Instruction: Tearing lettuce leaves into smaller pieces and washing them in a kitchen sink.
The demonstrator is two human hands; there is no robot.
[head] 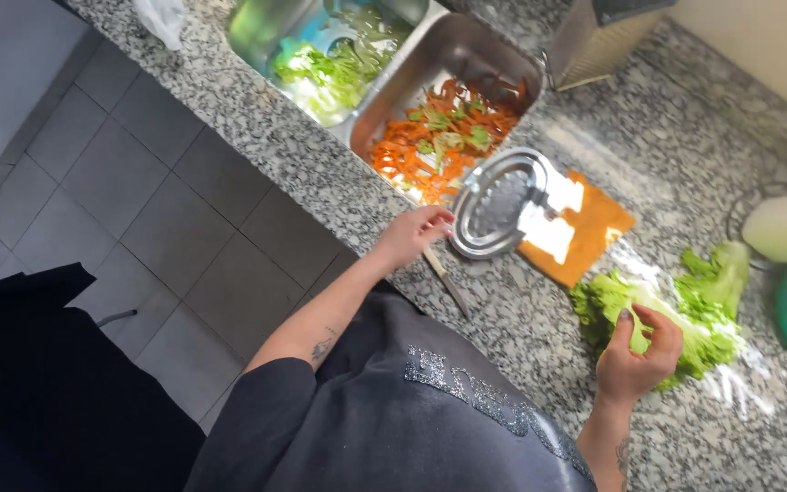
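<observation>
Head view | left hand (412, 235) on knife (446, 281) handle, fingers curled, arm stretched out | right hand (638, 357) pinching lettuce (685, 310), wrist bent | granite surface (321, 173)

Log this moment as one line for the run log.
left hand: on knife, by steel plate | right hand: gripping lettuce | counter

A clear plastic bag (758, 383) lies crumpled on the counter under the lettuce; a white bag (164, 18) sits top left.
</observation>
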